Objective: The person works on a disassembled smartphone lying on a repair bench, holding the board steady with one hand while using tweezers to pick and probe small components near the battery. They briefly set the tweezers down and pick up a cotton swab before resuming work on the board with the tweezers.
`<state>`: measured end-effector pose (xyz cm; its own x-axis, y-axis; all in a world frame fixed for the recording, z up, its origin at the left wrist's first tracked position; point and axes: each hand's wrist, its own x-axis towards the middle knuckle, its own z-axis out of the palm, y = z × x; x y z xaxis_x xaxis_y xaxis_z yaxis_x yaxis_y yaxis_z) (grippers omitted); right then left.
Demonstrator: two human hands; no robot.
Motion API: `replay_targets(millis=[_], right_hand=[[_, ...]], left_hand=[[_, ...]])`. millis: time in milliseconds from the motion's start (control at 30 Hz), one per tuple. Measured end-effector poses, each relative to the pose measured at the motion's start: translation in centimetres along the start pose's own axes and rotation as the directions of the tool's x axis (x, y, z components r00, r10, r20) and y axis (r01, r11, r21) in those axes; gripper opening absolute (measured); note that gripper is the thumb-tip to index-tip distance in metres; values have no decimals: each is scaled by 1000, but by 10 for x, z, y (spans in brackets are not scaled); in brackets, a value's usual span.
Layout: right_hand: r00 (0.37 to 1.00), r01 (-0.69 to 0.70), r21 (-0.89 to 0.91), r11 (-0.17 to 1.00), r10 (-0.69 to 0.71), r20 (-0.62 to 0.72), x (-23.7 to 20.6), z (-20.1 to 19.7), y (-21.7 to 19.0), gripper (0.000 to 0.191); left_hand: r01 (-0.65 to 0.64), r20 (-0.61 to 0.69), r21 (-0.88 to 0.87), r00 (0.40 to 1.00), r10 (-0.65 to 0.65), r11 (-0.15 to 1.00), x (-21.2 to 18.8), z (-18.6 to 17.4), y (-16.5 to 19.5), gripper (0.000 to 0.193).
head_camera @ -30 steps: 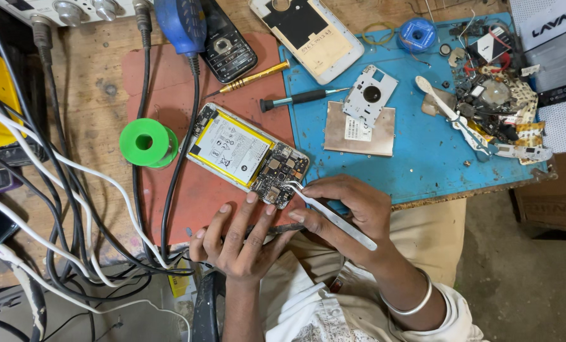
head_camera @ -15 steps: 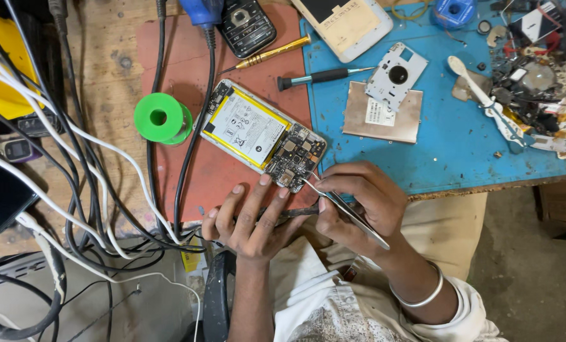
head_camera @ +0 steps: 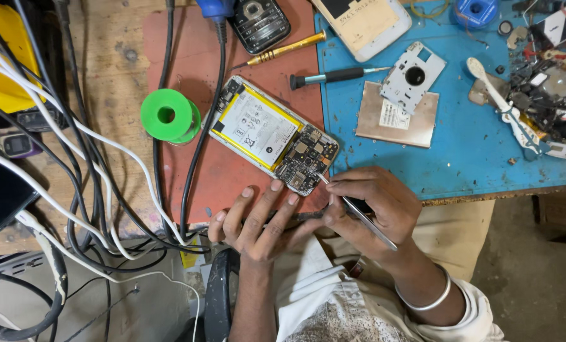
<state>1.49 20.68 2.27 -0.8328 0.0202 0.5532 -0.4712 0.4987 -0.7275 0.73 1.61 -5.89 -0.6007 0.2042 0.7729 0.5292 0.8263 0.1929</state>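
Opened phone (head_camera: pixel 271 135) lay on the worktop's red mat (head_camera: pixel 188 57). Left hand (head_camera: pixel 257 218), fingers spread, steadied its lower edge; right hand (head_camera: pixel 375 206) pinched tweezers (head_camera: pixel 359 212), tip at the circuit board.

Shiny metal tweezers (head_camera: pixel 359 215); glossy battery label on the opened phone (head_camera: pixel 271 134); matt red mat (head_camera: pixel 188 171), scuffed blue mat (head_camera: pixel 473 158); rough worn wooden bench (head_camera: pixel 115 76); glossy green plastic spool (head_camera: pixel 169 116).
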Motion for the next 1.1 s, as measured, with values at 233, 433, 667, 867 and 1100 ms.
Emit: replay_targets(millis=[233,433,667,867,1100], right_hand=[[998,-56,-35,998,57,17,2,-1,-2,32],[996,-92,-22,996,92,14,-2,-1,-2,30],[999,-41,-59,997,43,21,-1,0,0,30],[1000,-15,-110,994,15,2,3,2,-2,29],[1000,-3,-119,993,1,-13,6,7,-3,32]], left_hand=[[4,-19,-15,1000,-4,1000,2,2,0,47],[5,-15,-22,1000,-5,1000,0,2,0,48],[3,-6,-16,1000,-3,1000,1,2,-1,49],[4,12,-29,1000,-3,1000,-3,3,-3,50],[2,-9,-27,1000,-2,1000,-2,2,-3,50]])
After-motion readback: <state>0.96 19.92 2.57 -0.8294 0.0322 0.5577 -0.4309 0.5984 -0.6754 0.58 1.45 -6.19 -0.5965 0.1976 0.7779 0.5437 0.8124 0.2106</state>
